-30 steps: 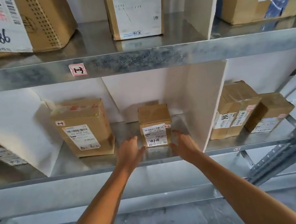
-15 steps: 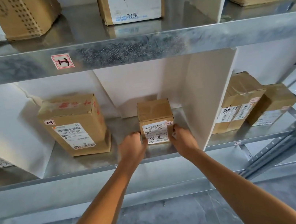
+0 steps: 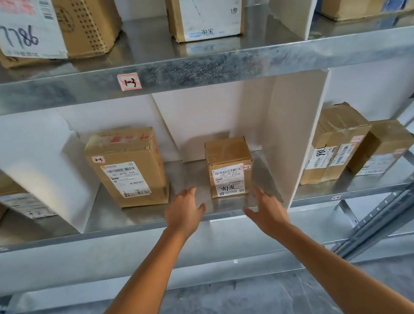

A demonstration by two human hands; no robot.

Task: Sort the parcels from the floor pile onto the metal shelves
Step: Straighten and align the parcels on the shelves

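A small brown parcel [image 3: 229, 166] with a white label stands upright on the lower metal shelf [image 3: 118, 221], in the bay between two white dividers. My left hand [image 3: 183, 212] hovers just in front of it to the left, fingers relaxed and spread, holding nothing. My right hand [image 3: 267, 208] hovers to its front right, fingers also loose and apart from the parcel. Neither hand touches the box.
A taller parcel [image 3: 128, 167] stands left of it in the same bay. White dividers [image 3: 301, 132] bound the bay. More parcels sit at the right [image 3: 332, 143] and far left [image 3: 21, 200]. The upper shelf [image 3: 214, 68] holds larger boxes. Grey floor lies below.
Both hands held the small parcel's sides half a second ago; they have let go and drawn back toward me. The parcel stays on the shelf.
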